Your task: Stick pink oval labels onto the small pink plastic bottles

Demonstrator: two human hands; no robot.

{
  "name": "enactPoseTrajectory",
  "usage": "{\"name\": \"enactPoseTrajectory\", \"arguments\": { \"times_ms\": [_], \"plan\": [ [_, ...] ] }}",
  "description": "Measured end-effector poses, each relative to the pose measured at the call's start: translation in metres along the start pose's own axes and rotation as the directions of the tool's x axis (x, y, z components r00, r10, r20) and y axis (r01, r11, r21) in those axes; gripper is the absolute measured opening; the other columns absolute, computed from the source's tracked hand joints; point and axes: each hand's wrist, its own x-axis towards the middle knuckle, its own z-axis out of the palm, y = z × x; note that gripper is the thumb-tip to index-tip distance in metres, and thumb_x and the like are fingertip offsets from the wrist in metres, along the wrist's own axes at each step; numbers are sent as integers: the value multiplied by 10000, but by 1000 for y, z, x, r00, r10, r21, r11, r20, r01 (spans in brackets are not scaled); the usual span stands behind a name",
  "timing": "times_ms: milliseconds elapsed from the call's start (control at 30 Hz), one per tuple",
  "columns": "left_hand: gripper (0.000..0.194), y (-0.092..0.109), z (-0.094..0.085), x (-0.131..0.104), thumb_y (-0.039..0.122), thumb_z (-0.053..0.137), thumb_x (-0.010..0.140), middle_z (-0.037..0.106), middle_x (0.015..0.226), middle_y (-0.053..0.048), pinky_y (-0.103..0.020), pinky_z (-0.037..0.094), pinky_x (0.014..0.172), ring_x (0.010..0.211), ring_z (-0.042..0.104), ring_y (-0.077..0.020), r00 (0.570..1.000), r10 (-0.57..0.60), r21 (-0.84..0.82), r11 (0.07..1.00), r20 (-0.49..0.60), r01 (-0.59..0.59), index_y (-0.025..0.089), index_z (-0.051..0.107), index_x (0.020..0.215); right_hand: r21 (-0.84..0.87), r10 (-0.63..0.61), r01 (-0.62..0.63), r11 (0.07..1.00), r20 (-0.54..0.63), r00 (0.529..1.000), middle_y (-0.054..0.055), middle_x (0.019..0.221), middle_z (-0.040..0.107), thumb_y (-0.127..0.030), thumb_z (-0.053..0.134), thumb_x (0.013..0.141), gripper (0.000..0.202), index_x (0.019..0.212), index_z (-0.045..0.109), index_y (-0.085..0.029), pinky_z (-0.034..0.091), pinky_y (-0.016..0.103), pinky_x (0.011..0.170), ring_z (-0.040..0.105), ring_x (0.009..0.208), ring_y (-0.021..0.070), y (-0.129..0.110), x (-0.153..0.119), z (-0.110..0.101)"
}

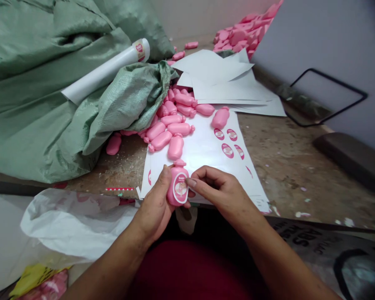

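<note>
Left hand (pixel 156 204) clamped on pink bottle (pixel 178 186), right hand (pixel 220 191) pinching its label (pixel 180 188); gritty brown floor (pixel 287 162), sticker sheet (pixel 203 154) beneath.

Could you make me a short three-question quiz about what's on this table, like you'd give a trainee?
1. True or false: both hands are on the same pink bottle.
2. Where do the loose pink bottles spill from?
A. a cardboard box
B. a green sack
C. a metal tray
3. Fill in: the oval labels not yet peeled off sit on a white ____.

Key
1. True. The left hand grips the bottle and the right hand has its fingertips at the label on the bottle's front.
2. B.
3. Sheet.
</note>
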Motion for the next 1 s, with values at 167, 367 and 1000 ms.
{"name": "enactPoseTrajectory", "arguments": {
  "times_ms": [167, 367, 1000],
  "plan": [
    [315, 3, 1, -1, 389, 696, 889, 577, 894, 6, -184, 504, 635, 749, 561, -89, 999, 1, 91, 996, 53, -5, 191, 616, 1121, -165, -66, 57, 985, -52, 996, -17, 651, 644, -471, 664, 830, 272, 755, 635, -210, 441, 276, 613, 588, 629, 150, 7, -1, 0],
    [443, 4, -3, -2, 161, 768, 777, 626, 978, -4, -189, 509, 695, 828, 613, -97, 992, -87, 44, 996, 96, 83, 212, 591, 1180, -538, -310, 175, 824, -171, 935, -1, 692, 693, -408, 608, 883, 192, 840, 677, -234, 403, 315, 674, 597, 635, 164, 9, -6, -7],
    [626, 56, -87, -51, 521, 720, 811, 674, 1274, -93, -406, 468, 1045, 1128, 648, -263, 981, 21, 726, 676, -192, 128, 263, 547, 1355, -427, -281, 96, 899, -395, 875, -35, 675, 521, -496, 665, 787, 308, 967, 647, -247, 373, 305, 599, 487, 620, 155, 23, 2, -40]
  ]
}}
